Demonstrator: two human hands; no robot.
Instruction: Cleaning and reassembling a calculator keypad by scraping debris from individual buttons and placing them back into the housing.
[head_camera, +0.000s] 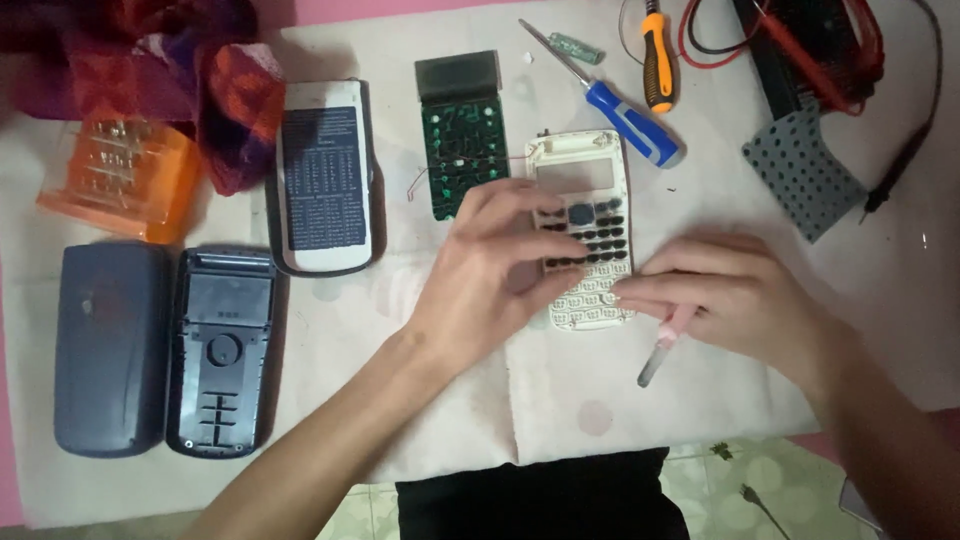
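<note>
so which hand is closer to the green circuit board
Left. The left hand sits just below the green circuit board, its fingertips almost at the board's lower edge. The right hand is farther off, beyond the white calculator front.

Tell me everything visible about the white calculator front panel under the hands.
The white plastic calculator front panel lies flat on the pale cloth, window end away from the person. It has an empty rectangular display opening, some dark keys in its upper rows and empty key holes below. The left hand covers its left side; the right hand touches its lower right edge.
</note>
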